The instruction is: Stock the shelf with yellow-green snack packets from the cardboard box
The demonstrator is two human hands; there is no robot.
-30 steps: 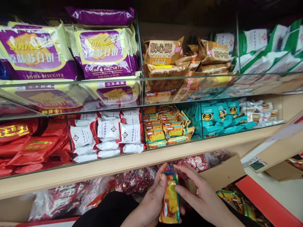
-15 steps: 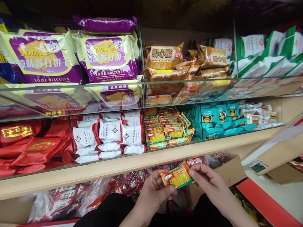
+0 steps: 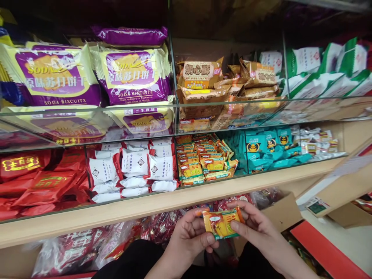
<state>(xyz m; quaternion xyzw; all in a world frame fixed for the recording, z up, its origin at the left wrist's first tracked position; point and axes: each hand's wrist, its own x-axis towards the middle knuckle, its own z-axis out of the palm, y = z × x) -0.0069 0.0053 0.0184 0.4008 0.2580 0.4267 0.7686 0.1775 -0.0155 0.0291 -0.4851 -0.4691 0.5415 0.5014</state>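
Observation:
Between my two hands is a small orange, yellow and green biscuit packet [image 3: 221, 221], its printed face turned up towards me. My left hand [image 3: 192, 234] pinches the left end, thumb at the lower corner and fingers behind. My right hand [image 3: 255, 226] grips the right end, with its thumb lying across the printed front. Both hands are below the shelf's wooden front edge [image 3: 157, 202]. Packets of the same colours [image 3: 203, 162] fill a lower-shelf compartment above my hands.
White and red packets [image 3: 139, 162] and red packets [image 3: 49, 182] lie to the left, teal packets [image 3: 267, 145] to the right. Purple soda biscuit packs [image 3: 130, 75] stand behind the upper glass. Below are bagged goods [image 3: 72, 244], a cardboard box [image 3: 283, 211] and a red panel [image 3: 325, 248].
The packet has come level and turned more squarely to me. My right thumb has moved from its right end onto its front. The view has shifted slightly.

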